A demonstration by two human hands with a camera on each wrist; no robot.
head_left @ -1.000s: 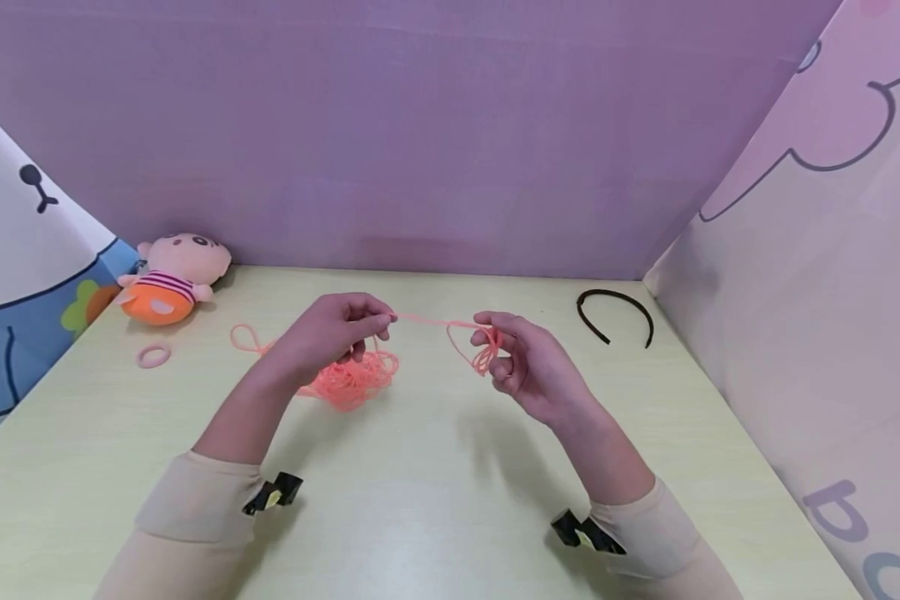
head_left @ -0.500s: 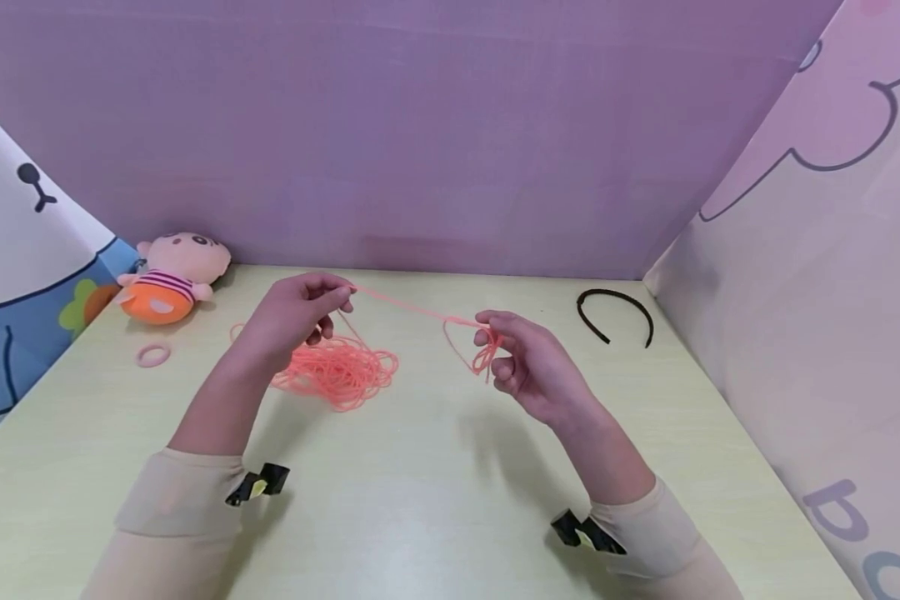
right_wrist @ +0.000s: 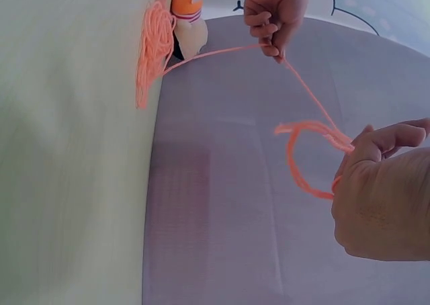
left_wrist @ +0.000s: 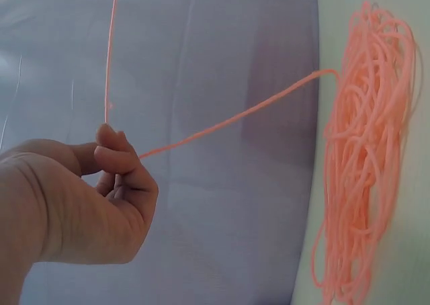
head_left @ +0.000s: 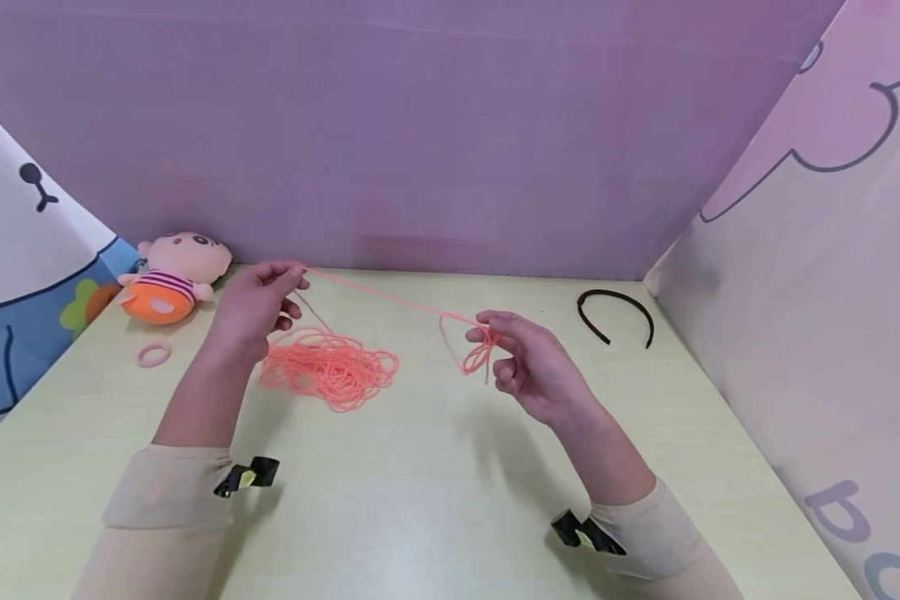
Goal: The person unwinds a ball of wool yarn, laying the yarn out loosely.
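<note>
A coral-pink cord runs between the two hands in the head view. My left hand pinches it between thumb and fingertips, raised at the left in front of the back wall. From there one length slopes down to a tangled heap of cord on the table; the other stretches taut to the right. My right hand holds a small bundle of loops between thumb and fingers, with a short end hanging below. In the right wrist view, a loop stands out from that hand, whose fingertips are partly hidden.
A pink plush toy with orange bottoms lies at the table's back left corner. A pink ring rests before it. At the back right lies a black headband. A purple wall closes off the table's back edge.
My left hand has moved left and away toward the back wall, drawing the cord between the hands longer. More of the heap shows. My right hand has stayed almost still.
</note>
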